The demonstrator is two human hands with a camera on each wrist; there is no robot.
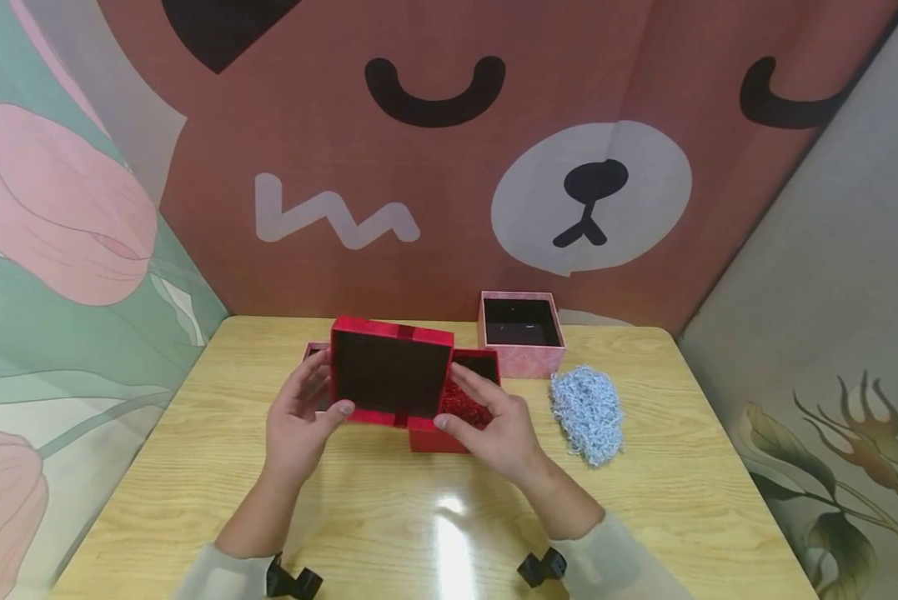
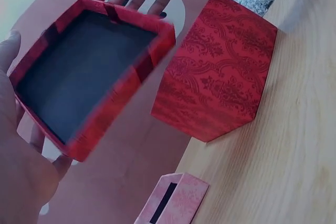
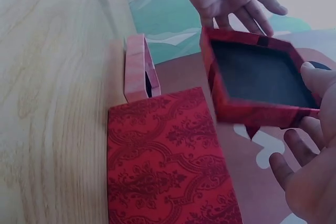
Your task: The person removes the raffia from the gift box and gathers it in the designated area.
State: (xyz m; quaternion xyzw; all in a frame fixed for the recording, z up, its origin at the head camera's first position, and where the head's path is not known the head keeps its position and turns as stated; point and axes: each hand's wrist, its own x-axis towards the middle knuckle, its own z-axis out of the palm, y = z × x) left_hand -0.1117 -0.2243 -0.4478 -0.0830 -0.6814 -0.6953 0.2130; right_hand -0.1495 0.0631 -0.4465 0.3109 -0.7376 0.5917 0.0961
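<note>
A red box lid (image 1: 392, 375) with a dark inner face is raised above the table, tilted so its hollow side faces me. My left hand (image 1: 294, 421) grips its left side, thumb at the lower left edge. At the right side, my right hand (image 1: 504, 433) holds the lid between thumb and fingers. Just behind and below stands a red patterned box (image 2: 218, 72), partly hidden by the lid. Red shredded filler (image 1: 464, 406) shows inside that box.
A pink box (image 1: 534, 362) with a dark interior stands open at the back right. Blue shredded filler (image 1: 587, 417) lies in front of it. Left of the red box is a pink lid (image 2: 191, 198), mostly hidden in the head view. A wall hanging (image 1: 449, 208) rises behind the table.
</note>
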